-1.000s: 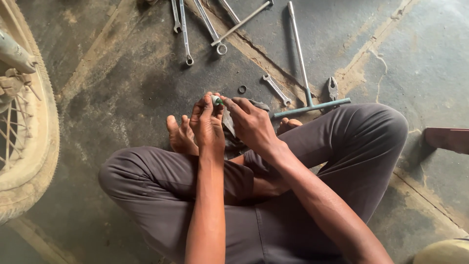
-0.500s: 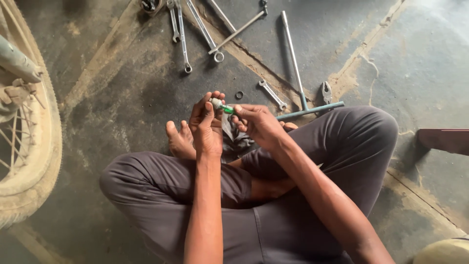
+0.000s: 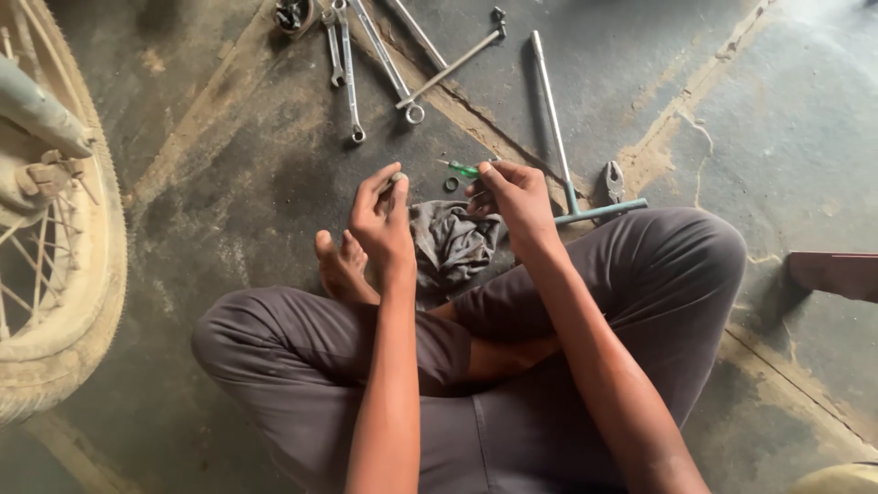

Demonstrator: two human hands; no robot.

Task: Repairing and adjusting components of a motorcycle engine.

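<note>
Two hands are raised over the crossed legs of a person sitting on the concrete floor. The left hand pinches a small grey part between thumb and fingertips, its grip closed on that piece; what exactly the part is I cannot make out. The right hand grips a small green-handled screwdriver, its tip pointing left toward the other hand, with a clear gap between tool and part. A crumpled grey rag lies on the floor just below both hands, and a small dark ring sits just beyond it.

Judging from this, the work looks to be mid-way: part and tool are both in hand but not brought together, so the joining or adjusting seems not yet done.

Further off lie several spanners, a long T-handled wrench and pliers. A dusty spoked wheel stands at the left.
</note>
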